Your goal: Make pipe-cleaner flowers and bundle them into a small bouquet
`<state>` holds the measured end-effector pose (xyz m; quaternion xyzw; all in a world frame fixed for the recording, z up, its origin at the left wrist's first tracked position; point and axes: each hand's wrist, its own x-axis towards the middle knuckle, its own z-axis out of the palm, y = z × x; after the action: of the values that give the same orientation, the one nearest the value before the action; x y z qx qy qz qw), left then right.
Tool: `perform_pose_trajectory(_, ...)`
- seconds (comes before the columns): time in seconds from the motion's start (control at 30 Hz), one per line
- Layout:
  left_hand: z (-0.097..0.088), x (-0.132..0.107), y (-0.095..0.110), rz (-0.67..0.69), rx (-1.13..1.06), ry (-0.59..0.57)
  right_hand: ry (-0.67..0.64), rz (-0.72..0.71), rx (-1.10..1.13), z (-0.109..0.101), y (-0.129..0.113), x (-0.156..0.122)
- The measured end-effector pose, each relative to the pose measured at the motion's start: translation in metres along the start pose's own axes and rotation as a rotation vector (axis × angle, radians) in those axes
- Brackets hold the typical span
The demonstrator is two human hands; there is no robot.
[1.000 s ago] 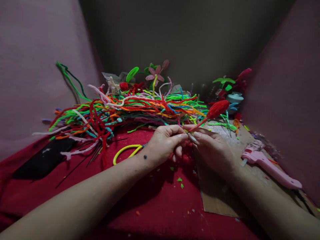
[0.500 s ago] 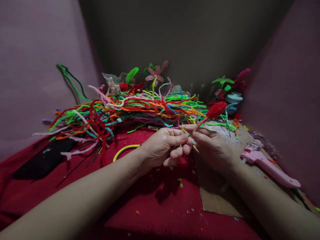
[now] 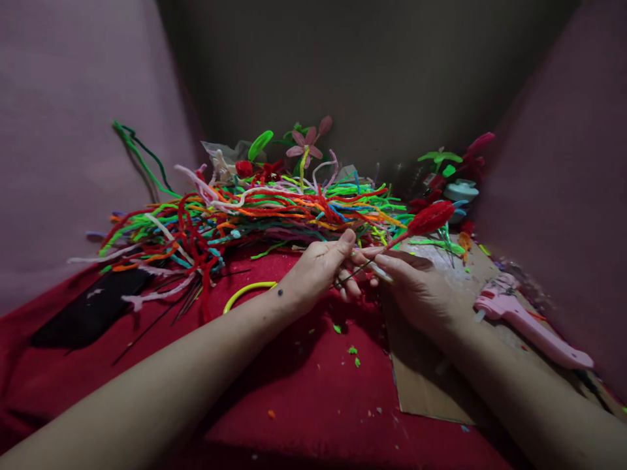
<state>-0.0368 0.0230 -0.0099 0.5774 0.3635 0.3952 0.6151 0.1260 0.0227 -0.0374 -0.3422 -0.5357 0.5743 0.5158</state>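
A red fuzzy pipe-cleaner flower bud (image 3: pixel 431 219) on a red stem with a dark wire end slants up to the right between my hands. My right hand (image 3: pixel 416 281) is closed on its stem, thumb pressed against it. From the left, my left hand (image 3: pixel 323 267) has its thumb raised off the stem, while its curled fingers are round the dark wire end (image 3: pixel 353 273). A pale strip (image 3: pixel 381 271) shows beside the stem at the right thumb; what it is I cannot make out. Part of the left fingers is hidden behind the stem.
A big heap of coloured pipe cleaners (image 3: pixel 274 209) lies behind my hands. A pink glue gun (image 3: pixel 533 323) rests at right, by a cardboard sheet (image 3: pixel 431 398). A black flat object (image 3: pixel 93 310) is at left. Small scraps dot the red cloth (image 3: pixel 294 405).
My left thumb has lifted off the stem, and the left hand has turned and shifted slightly left and up. More of the dark wire now shows. The bud has moved slightly right.
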Motion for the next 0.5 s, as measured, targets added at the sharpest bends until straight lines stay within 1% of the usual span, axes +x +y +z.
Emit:
perform_pose_trajectory(0.07, 0.0, 0.0004, 0.0, 0.003, -0.006, -0.002, -0.029, 0.047, 0.039, -0.0003, 0.0012, 0.001)
perform_pose_trajectory(0.13, 0.0012, -0.0003, 0.0016, 0.025, 0.027, 0.016, -0.031, 0.058, 0.072, 0.0004, 0.001, 0.0018)
perform_pose_trajectory(0.27, 0.0048, -0.0036, 0.0046, 0.124, 0.214, 0.115, 0.001, 0.049, 0.121, 0.0016, 0.0, 0.003)
perform_pose_trajectory(0.4, 0.0054, -0.004, 0.0014, 0.174, 0.356, 0.153, 0.066, 0.075, 0.05, -0.0025, 0.003, 0.0037)
perform_pose_trajectory(0.47, 0.0035, -0.002, -0.0002, 0.189, 0.348, 0.184, 0.079, 0.094, 0.021, -0.0052, 0.0047, 0.0042)
perform_pose_trajectory(0.5, 0.0018, -0.0006, -0.0003, 0.197, 0.336, 0.22, 0.081, 0.104, 0.017, -0.0061, 0.0051, 0.0044)
